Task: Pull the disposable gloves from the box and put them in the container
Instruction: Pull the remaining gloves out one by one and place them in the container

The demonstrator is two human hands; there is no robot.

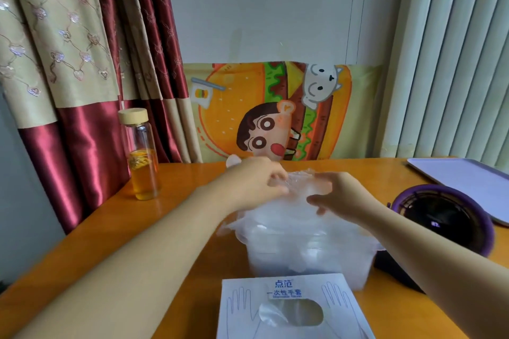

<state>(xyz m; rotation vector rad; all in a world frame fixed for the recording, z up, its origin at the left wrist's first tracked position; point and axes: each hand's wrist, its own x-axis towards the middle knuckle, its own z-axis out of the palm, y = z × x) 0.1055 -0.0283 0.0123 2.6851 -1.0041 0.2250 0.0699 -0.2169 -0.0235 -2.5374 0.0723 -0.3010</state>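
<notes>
1. Curtains (pixel 68 63) and a pale wall back an orange table (pixel 179 228), which carries everything; a drink bottle (pixel 143 157) stands well to the left.
2. Mid-table sits the clear container (pixel 275 264), already heaped with loose film that spills over its rim.
3. Just in front of it, touching or nearly so, lies the box (pixel 248 297), with the next glove (pixel 275 316) peeking from its oval opening.
4. Both hands hover over the container's far side. The left hand (pixel 256 181) has its fingers curled, its grip pinching film. The right hand (pixel 341 198) also seems to pinch film, though blur makes this less sure.
5. Between them, the crumpled gloves (pixel 303 181) hang right above the heap.
6. Judged step: placing, not pulling. The next move calls for pressing this bunch down into the container, letting go, then reaching back to the box opening.
</notes>
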